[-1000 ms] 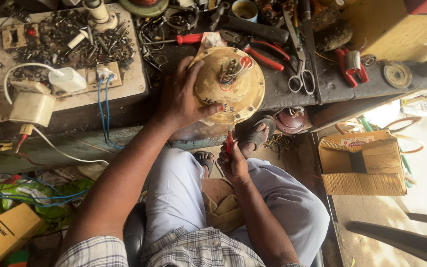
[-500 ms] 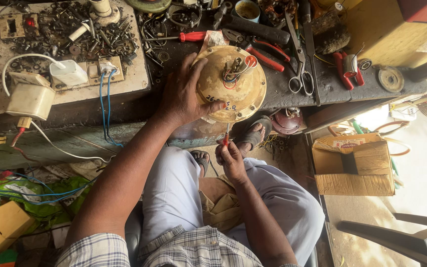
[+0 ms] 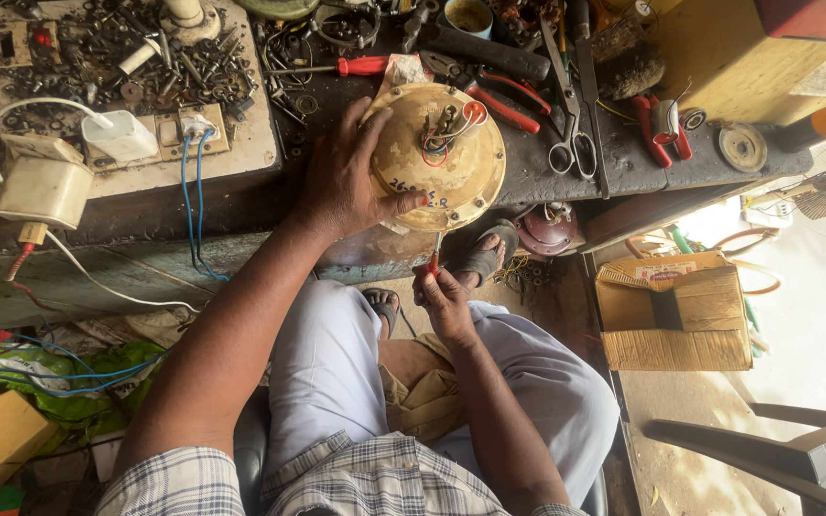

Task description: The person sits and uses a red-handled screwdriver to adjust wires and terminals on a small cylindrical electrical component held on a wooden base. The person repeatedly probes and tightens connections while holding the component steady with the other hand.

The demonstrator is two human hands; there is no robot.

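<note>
Cluttered and dark, the workbench (image 3: 537, 182) fills the top of our view, strewn with tools and loose screws, and since a second ago the whole scene has slid a little down and to the right as our head moved. Our hands have barely shifted in that time.

At the bench's near edge we have one round brass-coloured motor housing (image 3: 442, 153), resting on the bench with its domed face turned up toward us; its short stub with red and dark wires sticks up from the middle, so its axis points out at the camera.

Our left hand (image 3: 341, 177) lies spread on the housing's left side, fingers splayed and pressing it flat, thumb toward the lower rim. Our right hand (image 3: 444, 298) sits lower, over our lap, pinched shut around one red-handled screwdriver (image 3: 434, 260), whose long axis runs nearly straight up, tip touching the housing's lower edge. The two hands are apart.

Beside the housing we count one pair of scissors (image 3: 571, 124), one red-handled screwdriver on the bench (image 3: 351, 66) and one pair of red-handled pliers (image 3: 489, 91). To the right, on the floor, sits one cardboard box (image 3: 676, 315).
</note>
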